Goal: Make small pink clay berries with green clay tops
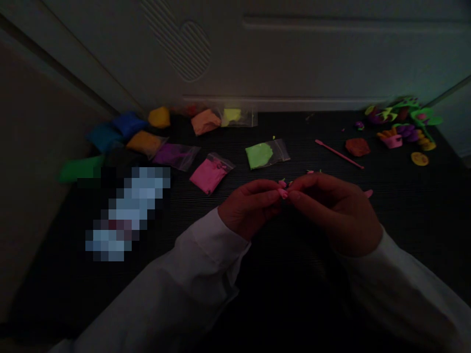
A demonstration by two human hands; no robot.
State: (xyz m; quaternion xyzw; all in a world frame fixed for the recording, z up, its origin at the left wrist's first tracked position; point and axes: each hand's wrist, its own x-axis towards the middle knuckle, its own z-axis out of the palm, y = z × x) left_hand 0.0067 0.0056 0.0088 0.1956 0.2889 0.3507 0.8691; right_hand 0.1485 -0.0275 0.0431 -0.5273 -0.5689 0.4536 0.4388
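My left hand (248, 206) and my right hand (336, 208) meet over the dark table (405, 206), fingertips pinched together on a small pink piece of clay (283, 189). Both wear white sleeves. Just beyond them lie a green clay bag (265, 154) and a pink clay bag (210, 174). A thin pink tool (338, 154) lies to the right of the green bag. The scene is very dim.
Several clay bags, among them purple (175, 156), orange (205, 121), yellow (159, 117) and blue (128, 124), spread across the back left. A red clay lump (357, 146) and finished clay figures (403, 125) sit back right. A white panel (294, 54) stands behind.
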